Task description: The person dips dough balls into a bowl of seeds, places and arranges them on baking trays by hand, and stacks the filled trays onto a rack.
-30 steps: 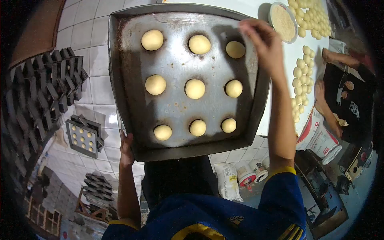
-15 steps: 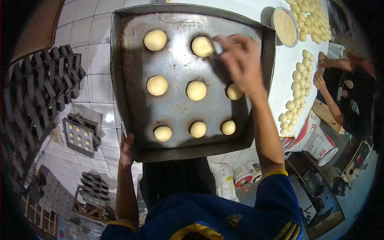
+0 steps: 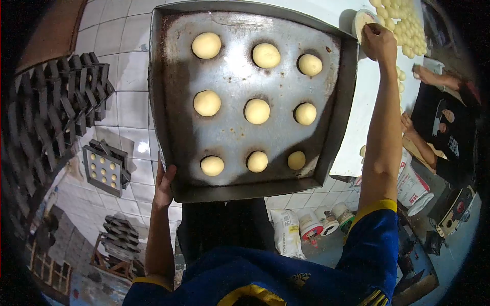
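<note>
A deep metal baking tray carries several pale dough balls in spaced rows. My left hand grips its near left corner, thumb over the rim. Past the tray's right side, my right hand is over a round bowl of pale crumbs or powder. Its fingers are bunched together, pointing down into the bowl; whatever they hold is hidden.
More dough balls cover the far end of the white table. A co-worker's hand is at its right edge. Dark trays are stacked at left, with a filled tray below. Sacks and buckets stand on the floor.
My right hand has moved from above the tray, near the far dough balls, right to the bowl. In view, the tray has shifted slightly; my left hand still grips it.
</note>
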`<action>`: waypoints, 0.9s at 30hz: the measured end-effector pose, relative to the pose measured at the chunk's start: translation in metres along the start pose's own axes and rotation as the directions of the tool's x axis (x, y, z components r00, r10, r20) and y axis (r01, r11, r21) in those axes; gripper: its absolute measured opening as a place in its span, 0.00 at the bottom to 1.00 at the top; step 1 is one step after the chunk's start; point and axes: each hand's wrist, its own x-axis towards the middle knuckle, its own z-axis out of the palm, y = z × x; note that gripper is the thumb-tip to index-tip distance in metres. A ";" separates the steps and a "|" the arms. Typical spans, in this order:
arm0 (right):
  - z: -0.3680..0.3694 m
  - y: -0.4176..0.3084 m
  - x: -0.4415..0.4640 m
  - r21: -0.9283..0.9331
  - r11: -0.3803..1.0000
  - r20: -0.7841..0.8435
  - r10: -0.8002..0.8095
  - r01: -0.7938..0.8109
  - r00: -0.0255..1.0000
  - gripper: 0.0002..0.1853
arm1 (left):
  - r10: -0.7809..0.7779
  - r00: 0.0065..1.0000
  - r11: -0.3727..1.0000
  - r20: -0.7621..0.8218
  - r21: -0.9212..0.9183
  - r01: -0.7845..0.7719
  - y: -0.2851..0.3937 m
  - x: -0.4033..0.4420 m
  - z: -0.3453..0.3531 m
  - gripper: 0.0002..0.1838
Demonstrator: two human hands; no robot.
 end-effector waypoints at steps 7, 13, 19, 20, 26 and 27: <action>-0.005 -0.003 -0.003 0.078 0.997 0.026 -0.012 0.010 1.000 0.23 | -0.011 1.000 0.997 -0.029 0.072 0.013 0.001 -0.004 0.000 0.51; -0.015 0.007 -0.023 0.444 0.896 -0.095 0.079 -0.029 0.992 0.22 | 0.066 0.998 0.995 0.014 0.077 -0.066 -0.018 0.000 -0.014 0.50; -0.060 -0.090 -0.171 0.817 0.560 0.121 0.070 -0.139 0.990 0.14 | 0.178 0.981 0.984 0.078 0.014 -0.180 0.015 -0.002 0.018 0.49; -0.062 -0.113 -0.200 0.823 0.524 0.237 0.035 -0.220 0.971 0.12 | 0.195 0.979 0.980 0.053 -0.036 -0.193 0.017 0.000 0.022 0.50; -0.026 -0.195 -0.281 0.781 0.597 0.019 -0.316 0.183 0.949 0.07 | 0.190 0.982 0.981 0.020 -0.045 -0.189 -0.011 -0.001 0.000 0.49; -0.017 -0.199 -0.282 0.787 0.592 0.024 -0.312 0.175 0.950 0.07 | 0.150 0.987 0.985 0.058 -0.095 -0.144 -0.016 -0.002 -0.004 0.47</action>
